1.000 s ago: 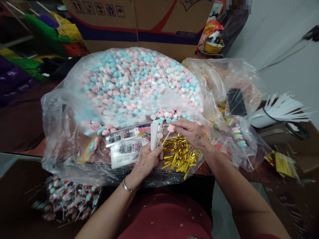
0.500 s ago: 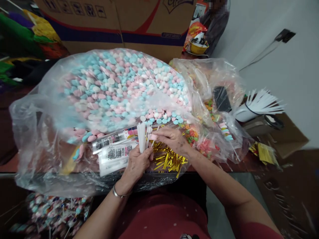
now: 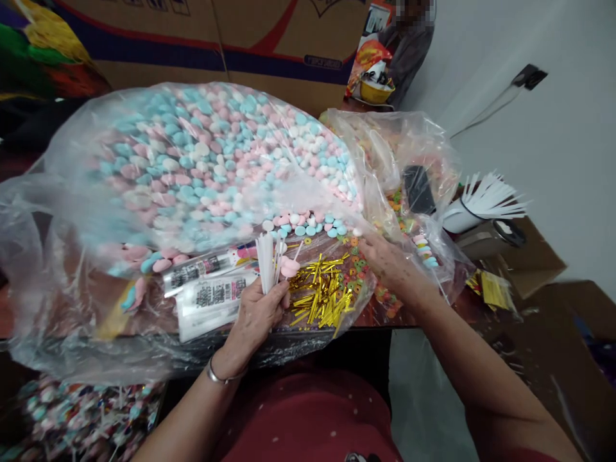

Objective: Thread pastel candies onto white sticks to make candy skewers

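My left hand (image 3: pixel 257 313) is closed round a bunch of white sticks (image 3: pixel 267 262) that stand upright, with a pink candy (image 3: pixel 289 267) on one stick beside them. My right hand (image 3: pixel 389 264) reaches to the right onto small ring-shaped candies (image 3: pixel 357 268) under clear plastic, fingers bent; whether it holds anything is hidden. Between the hands lies a heap of gold twist ties (image 3: pixel 320 292). A big clear bag of pink, blue and white candies (image 3: pixel 212 160) fills the table behind.
Flat packets of clear wrappers (image 3: pixel 212 301) lie left of my left hand. A second clear bag (image 3: pixel 409 160) with coloured candies sits at the right, a bundle of white sticks (image 3: pixel 484 204) beyond it. Cardboard boxes (image 3: pixel 231 45) stand behind. Wrapped lollipops (image 3: pixel 86 417) lie low left.
My right hand has let go of the pink candy on its stick and moved right to the ring candies. The left hand keeps its sticks. The view has shifted right.
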A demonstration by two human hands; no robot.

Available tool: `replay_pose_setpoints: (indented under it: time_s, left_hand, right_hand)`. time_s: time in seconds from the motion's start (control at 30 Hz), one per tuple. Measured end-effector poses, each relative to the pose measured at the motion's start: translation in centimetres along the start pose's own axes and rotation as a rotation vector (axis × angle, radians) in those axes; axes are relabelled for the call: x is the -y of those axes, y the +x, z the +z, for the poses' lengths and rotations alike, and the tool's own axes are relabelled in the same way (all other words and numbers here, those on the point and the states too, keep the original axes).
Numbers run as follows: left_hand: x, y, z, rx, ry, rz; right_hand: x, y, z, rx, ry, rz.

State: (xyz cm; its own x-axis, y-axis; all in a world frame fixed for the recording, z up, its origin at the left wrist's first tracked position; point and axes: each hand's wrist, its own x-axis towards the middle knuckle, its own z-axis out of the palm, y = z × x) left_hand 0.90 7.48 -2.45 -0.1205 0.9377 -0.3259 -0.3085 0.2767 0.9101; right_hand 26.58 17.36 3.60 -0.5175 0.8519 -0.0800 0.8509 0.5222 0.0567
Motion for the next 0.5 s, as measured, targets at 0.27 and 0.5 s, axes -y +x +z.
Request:
replay_pose_setpoints:
  time_s: [0.27, 0.5]
  left_hand:
    - [0.1, 0.1, -0.1, 0.022, 0.038, 0.004]
    - [0.1, 0.0, -0.1, 0.071, 0.085, 0.006]
  right_hand:
    - [1.1, -0.2, -0.3, -0.074, -0.1, -0.046]
    - [3.6, 3.0, 0.9, -0.254, 0.708, 0.115]
